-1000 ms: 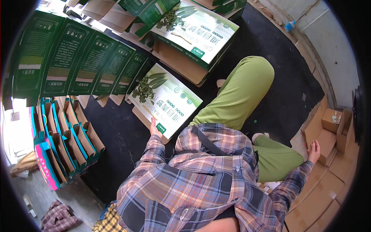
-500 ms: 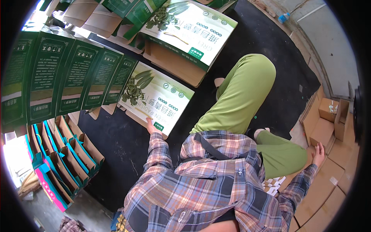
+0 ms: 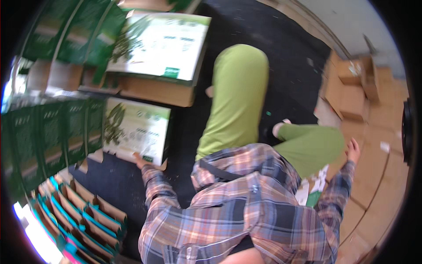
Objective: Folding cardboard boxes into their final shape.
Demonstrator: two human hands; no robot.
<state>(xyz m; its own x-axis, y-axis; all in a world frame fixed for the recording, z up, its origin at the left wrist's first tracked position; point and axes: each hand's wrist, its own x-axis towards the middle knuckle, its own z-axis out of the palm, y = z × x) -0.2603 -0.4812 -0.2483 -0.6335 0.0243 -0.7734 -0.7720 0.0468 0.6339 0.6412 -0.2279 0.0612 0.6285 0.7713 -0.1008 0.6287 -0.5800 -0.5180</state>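
Observation:
My left hand (image 3: 140,161) is at the near edge of a white and green printed carton (image 3: 137,130) with leafy vegetables pictured on it. Its thumb shows at that edge while the other fingers are mostly hidden, so it appears to grip the carton. That carton ends a row of dark green cartons (image 3: 55,132) on the left. My right hand (image 3: 353,152) is out at the right, fingers stretched and somewhat apart, holding nothing visible. Brown cardboard boxes (image 3: 371,176) are beside it. Motion blurs the left side of the view.
Beyond the first row stands another white and green carton (image 3: 160,46). Open brown cartons with blue edges (image 3: 83,215) are at the lower left. Black sheeting (image 3: 290,61) covers the floor around my green-trousered legs (image 3: 241,97). A small open box (image 3: 369,77) sits at the far right.
The whole view has swung, so the cartons and my legs appear farther left. My left hand stays at the carton's near edge; my right hand now shows slightly higher, among the brown boxes.

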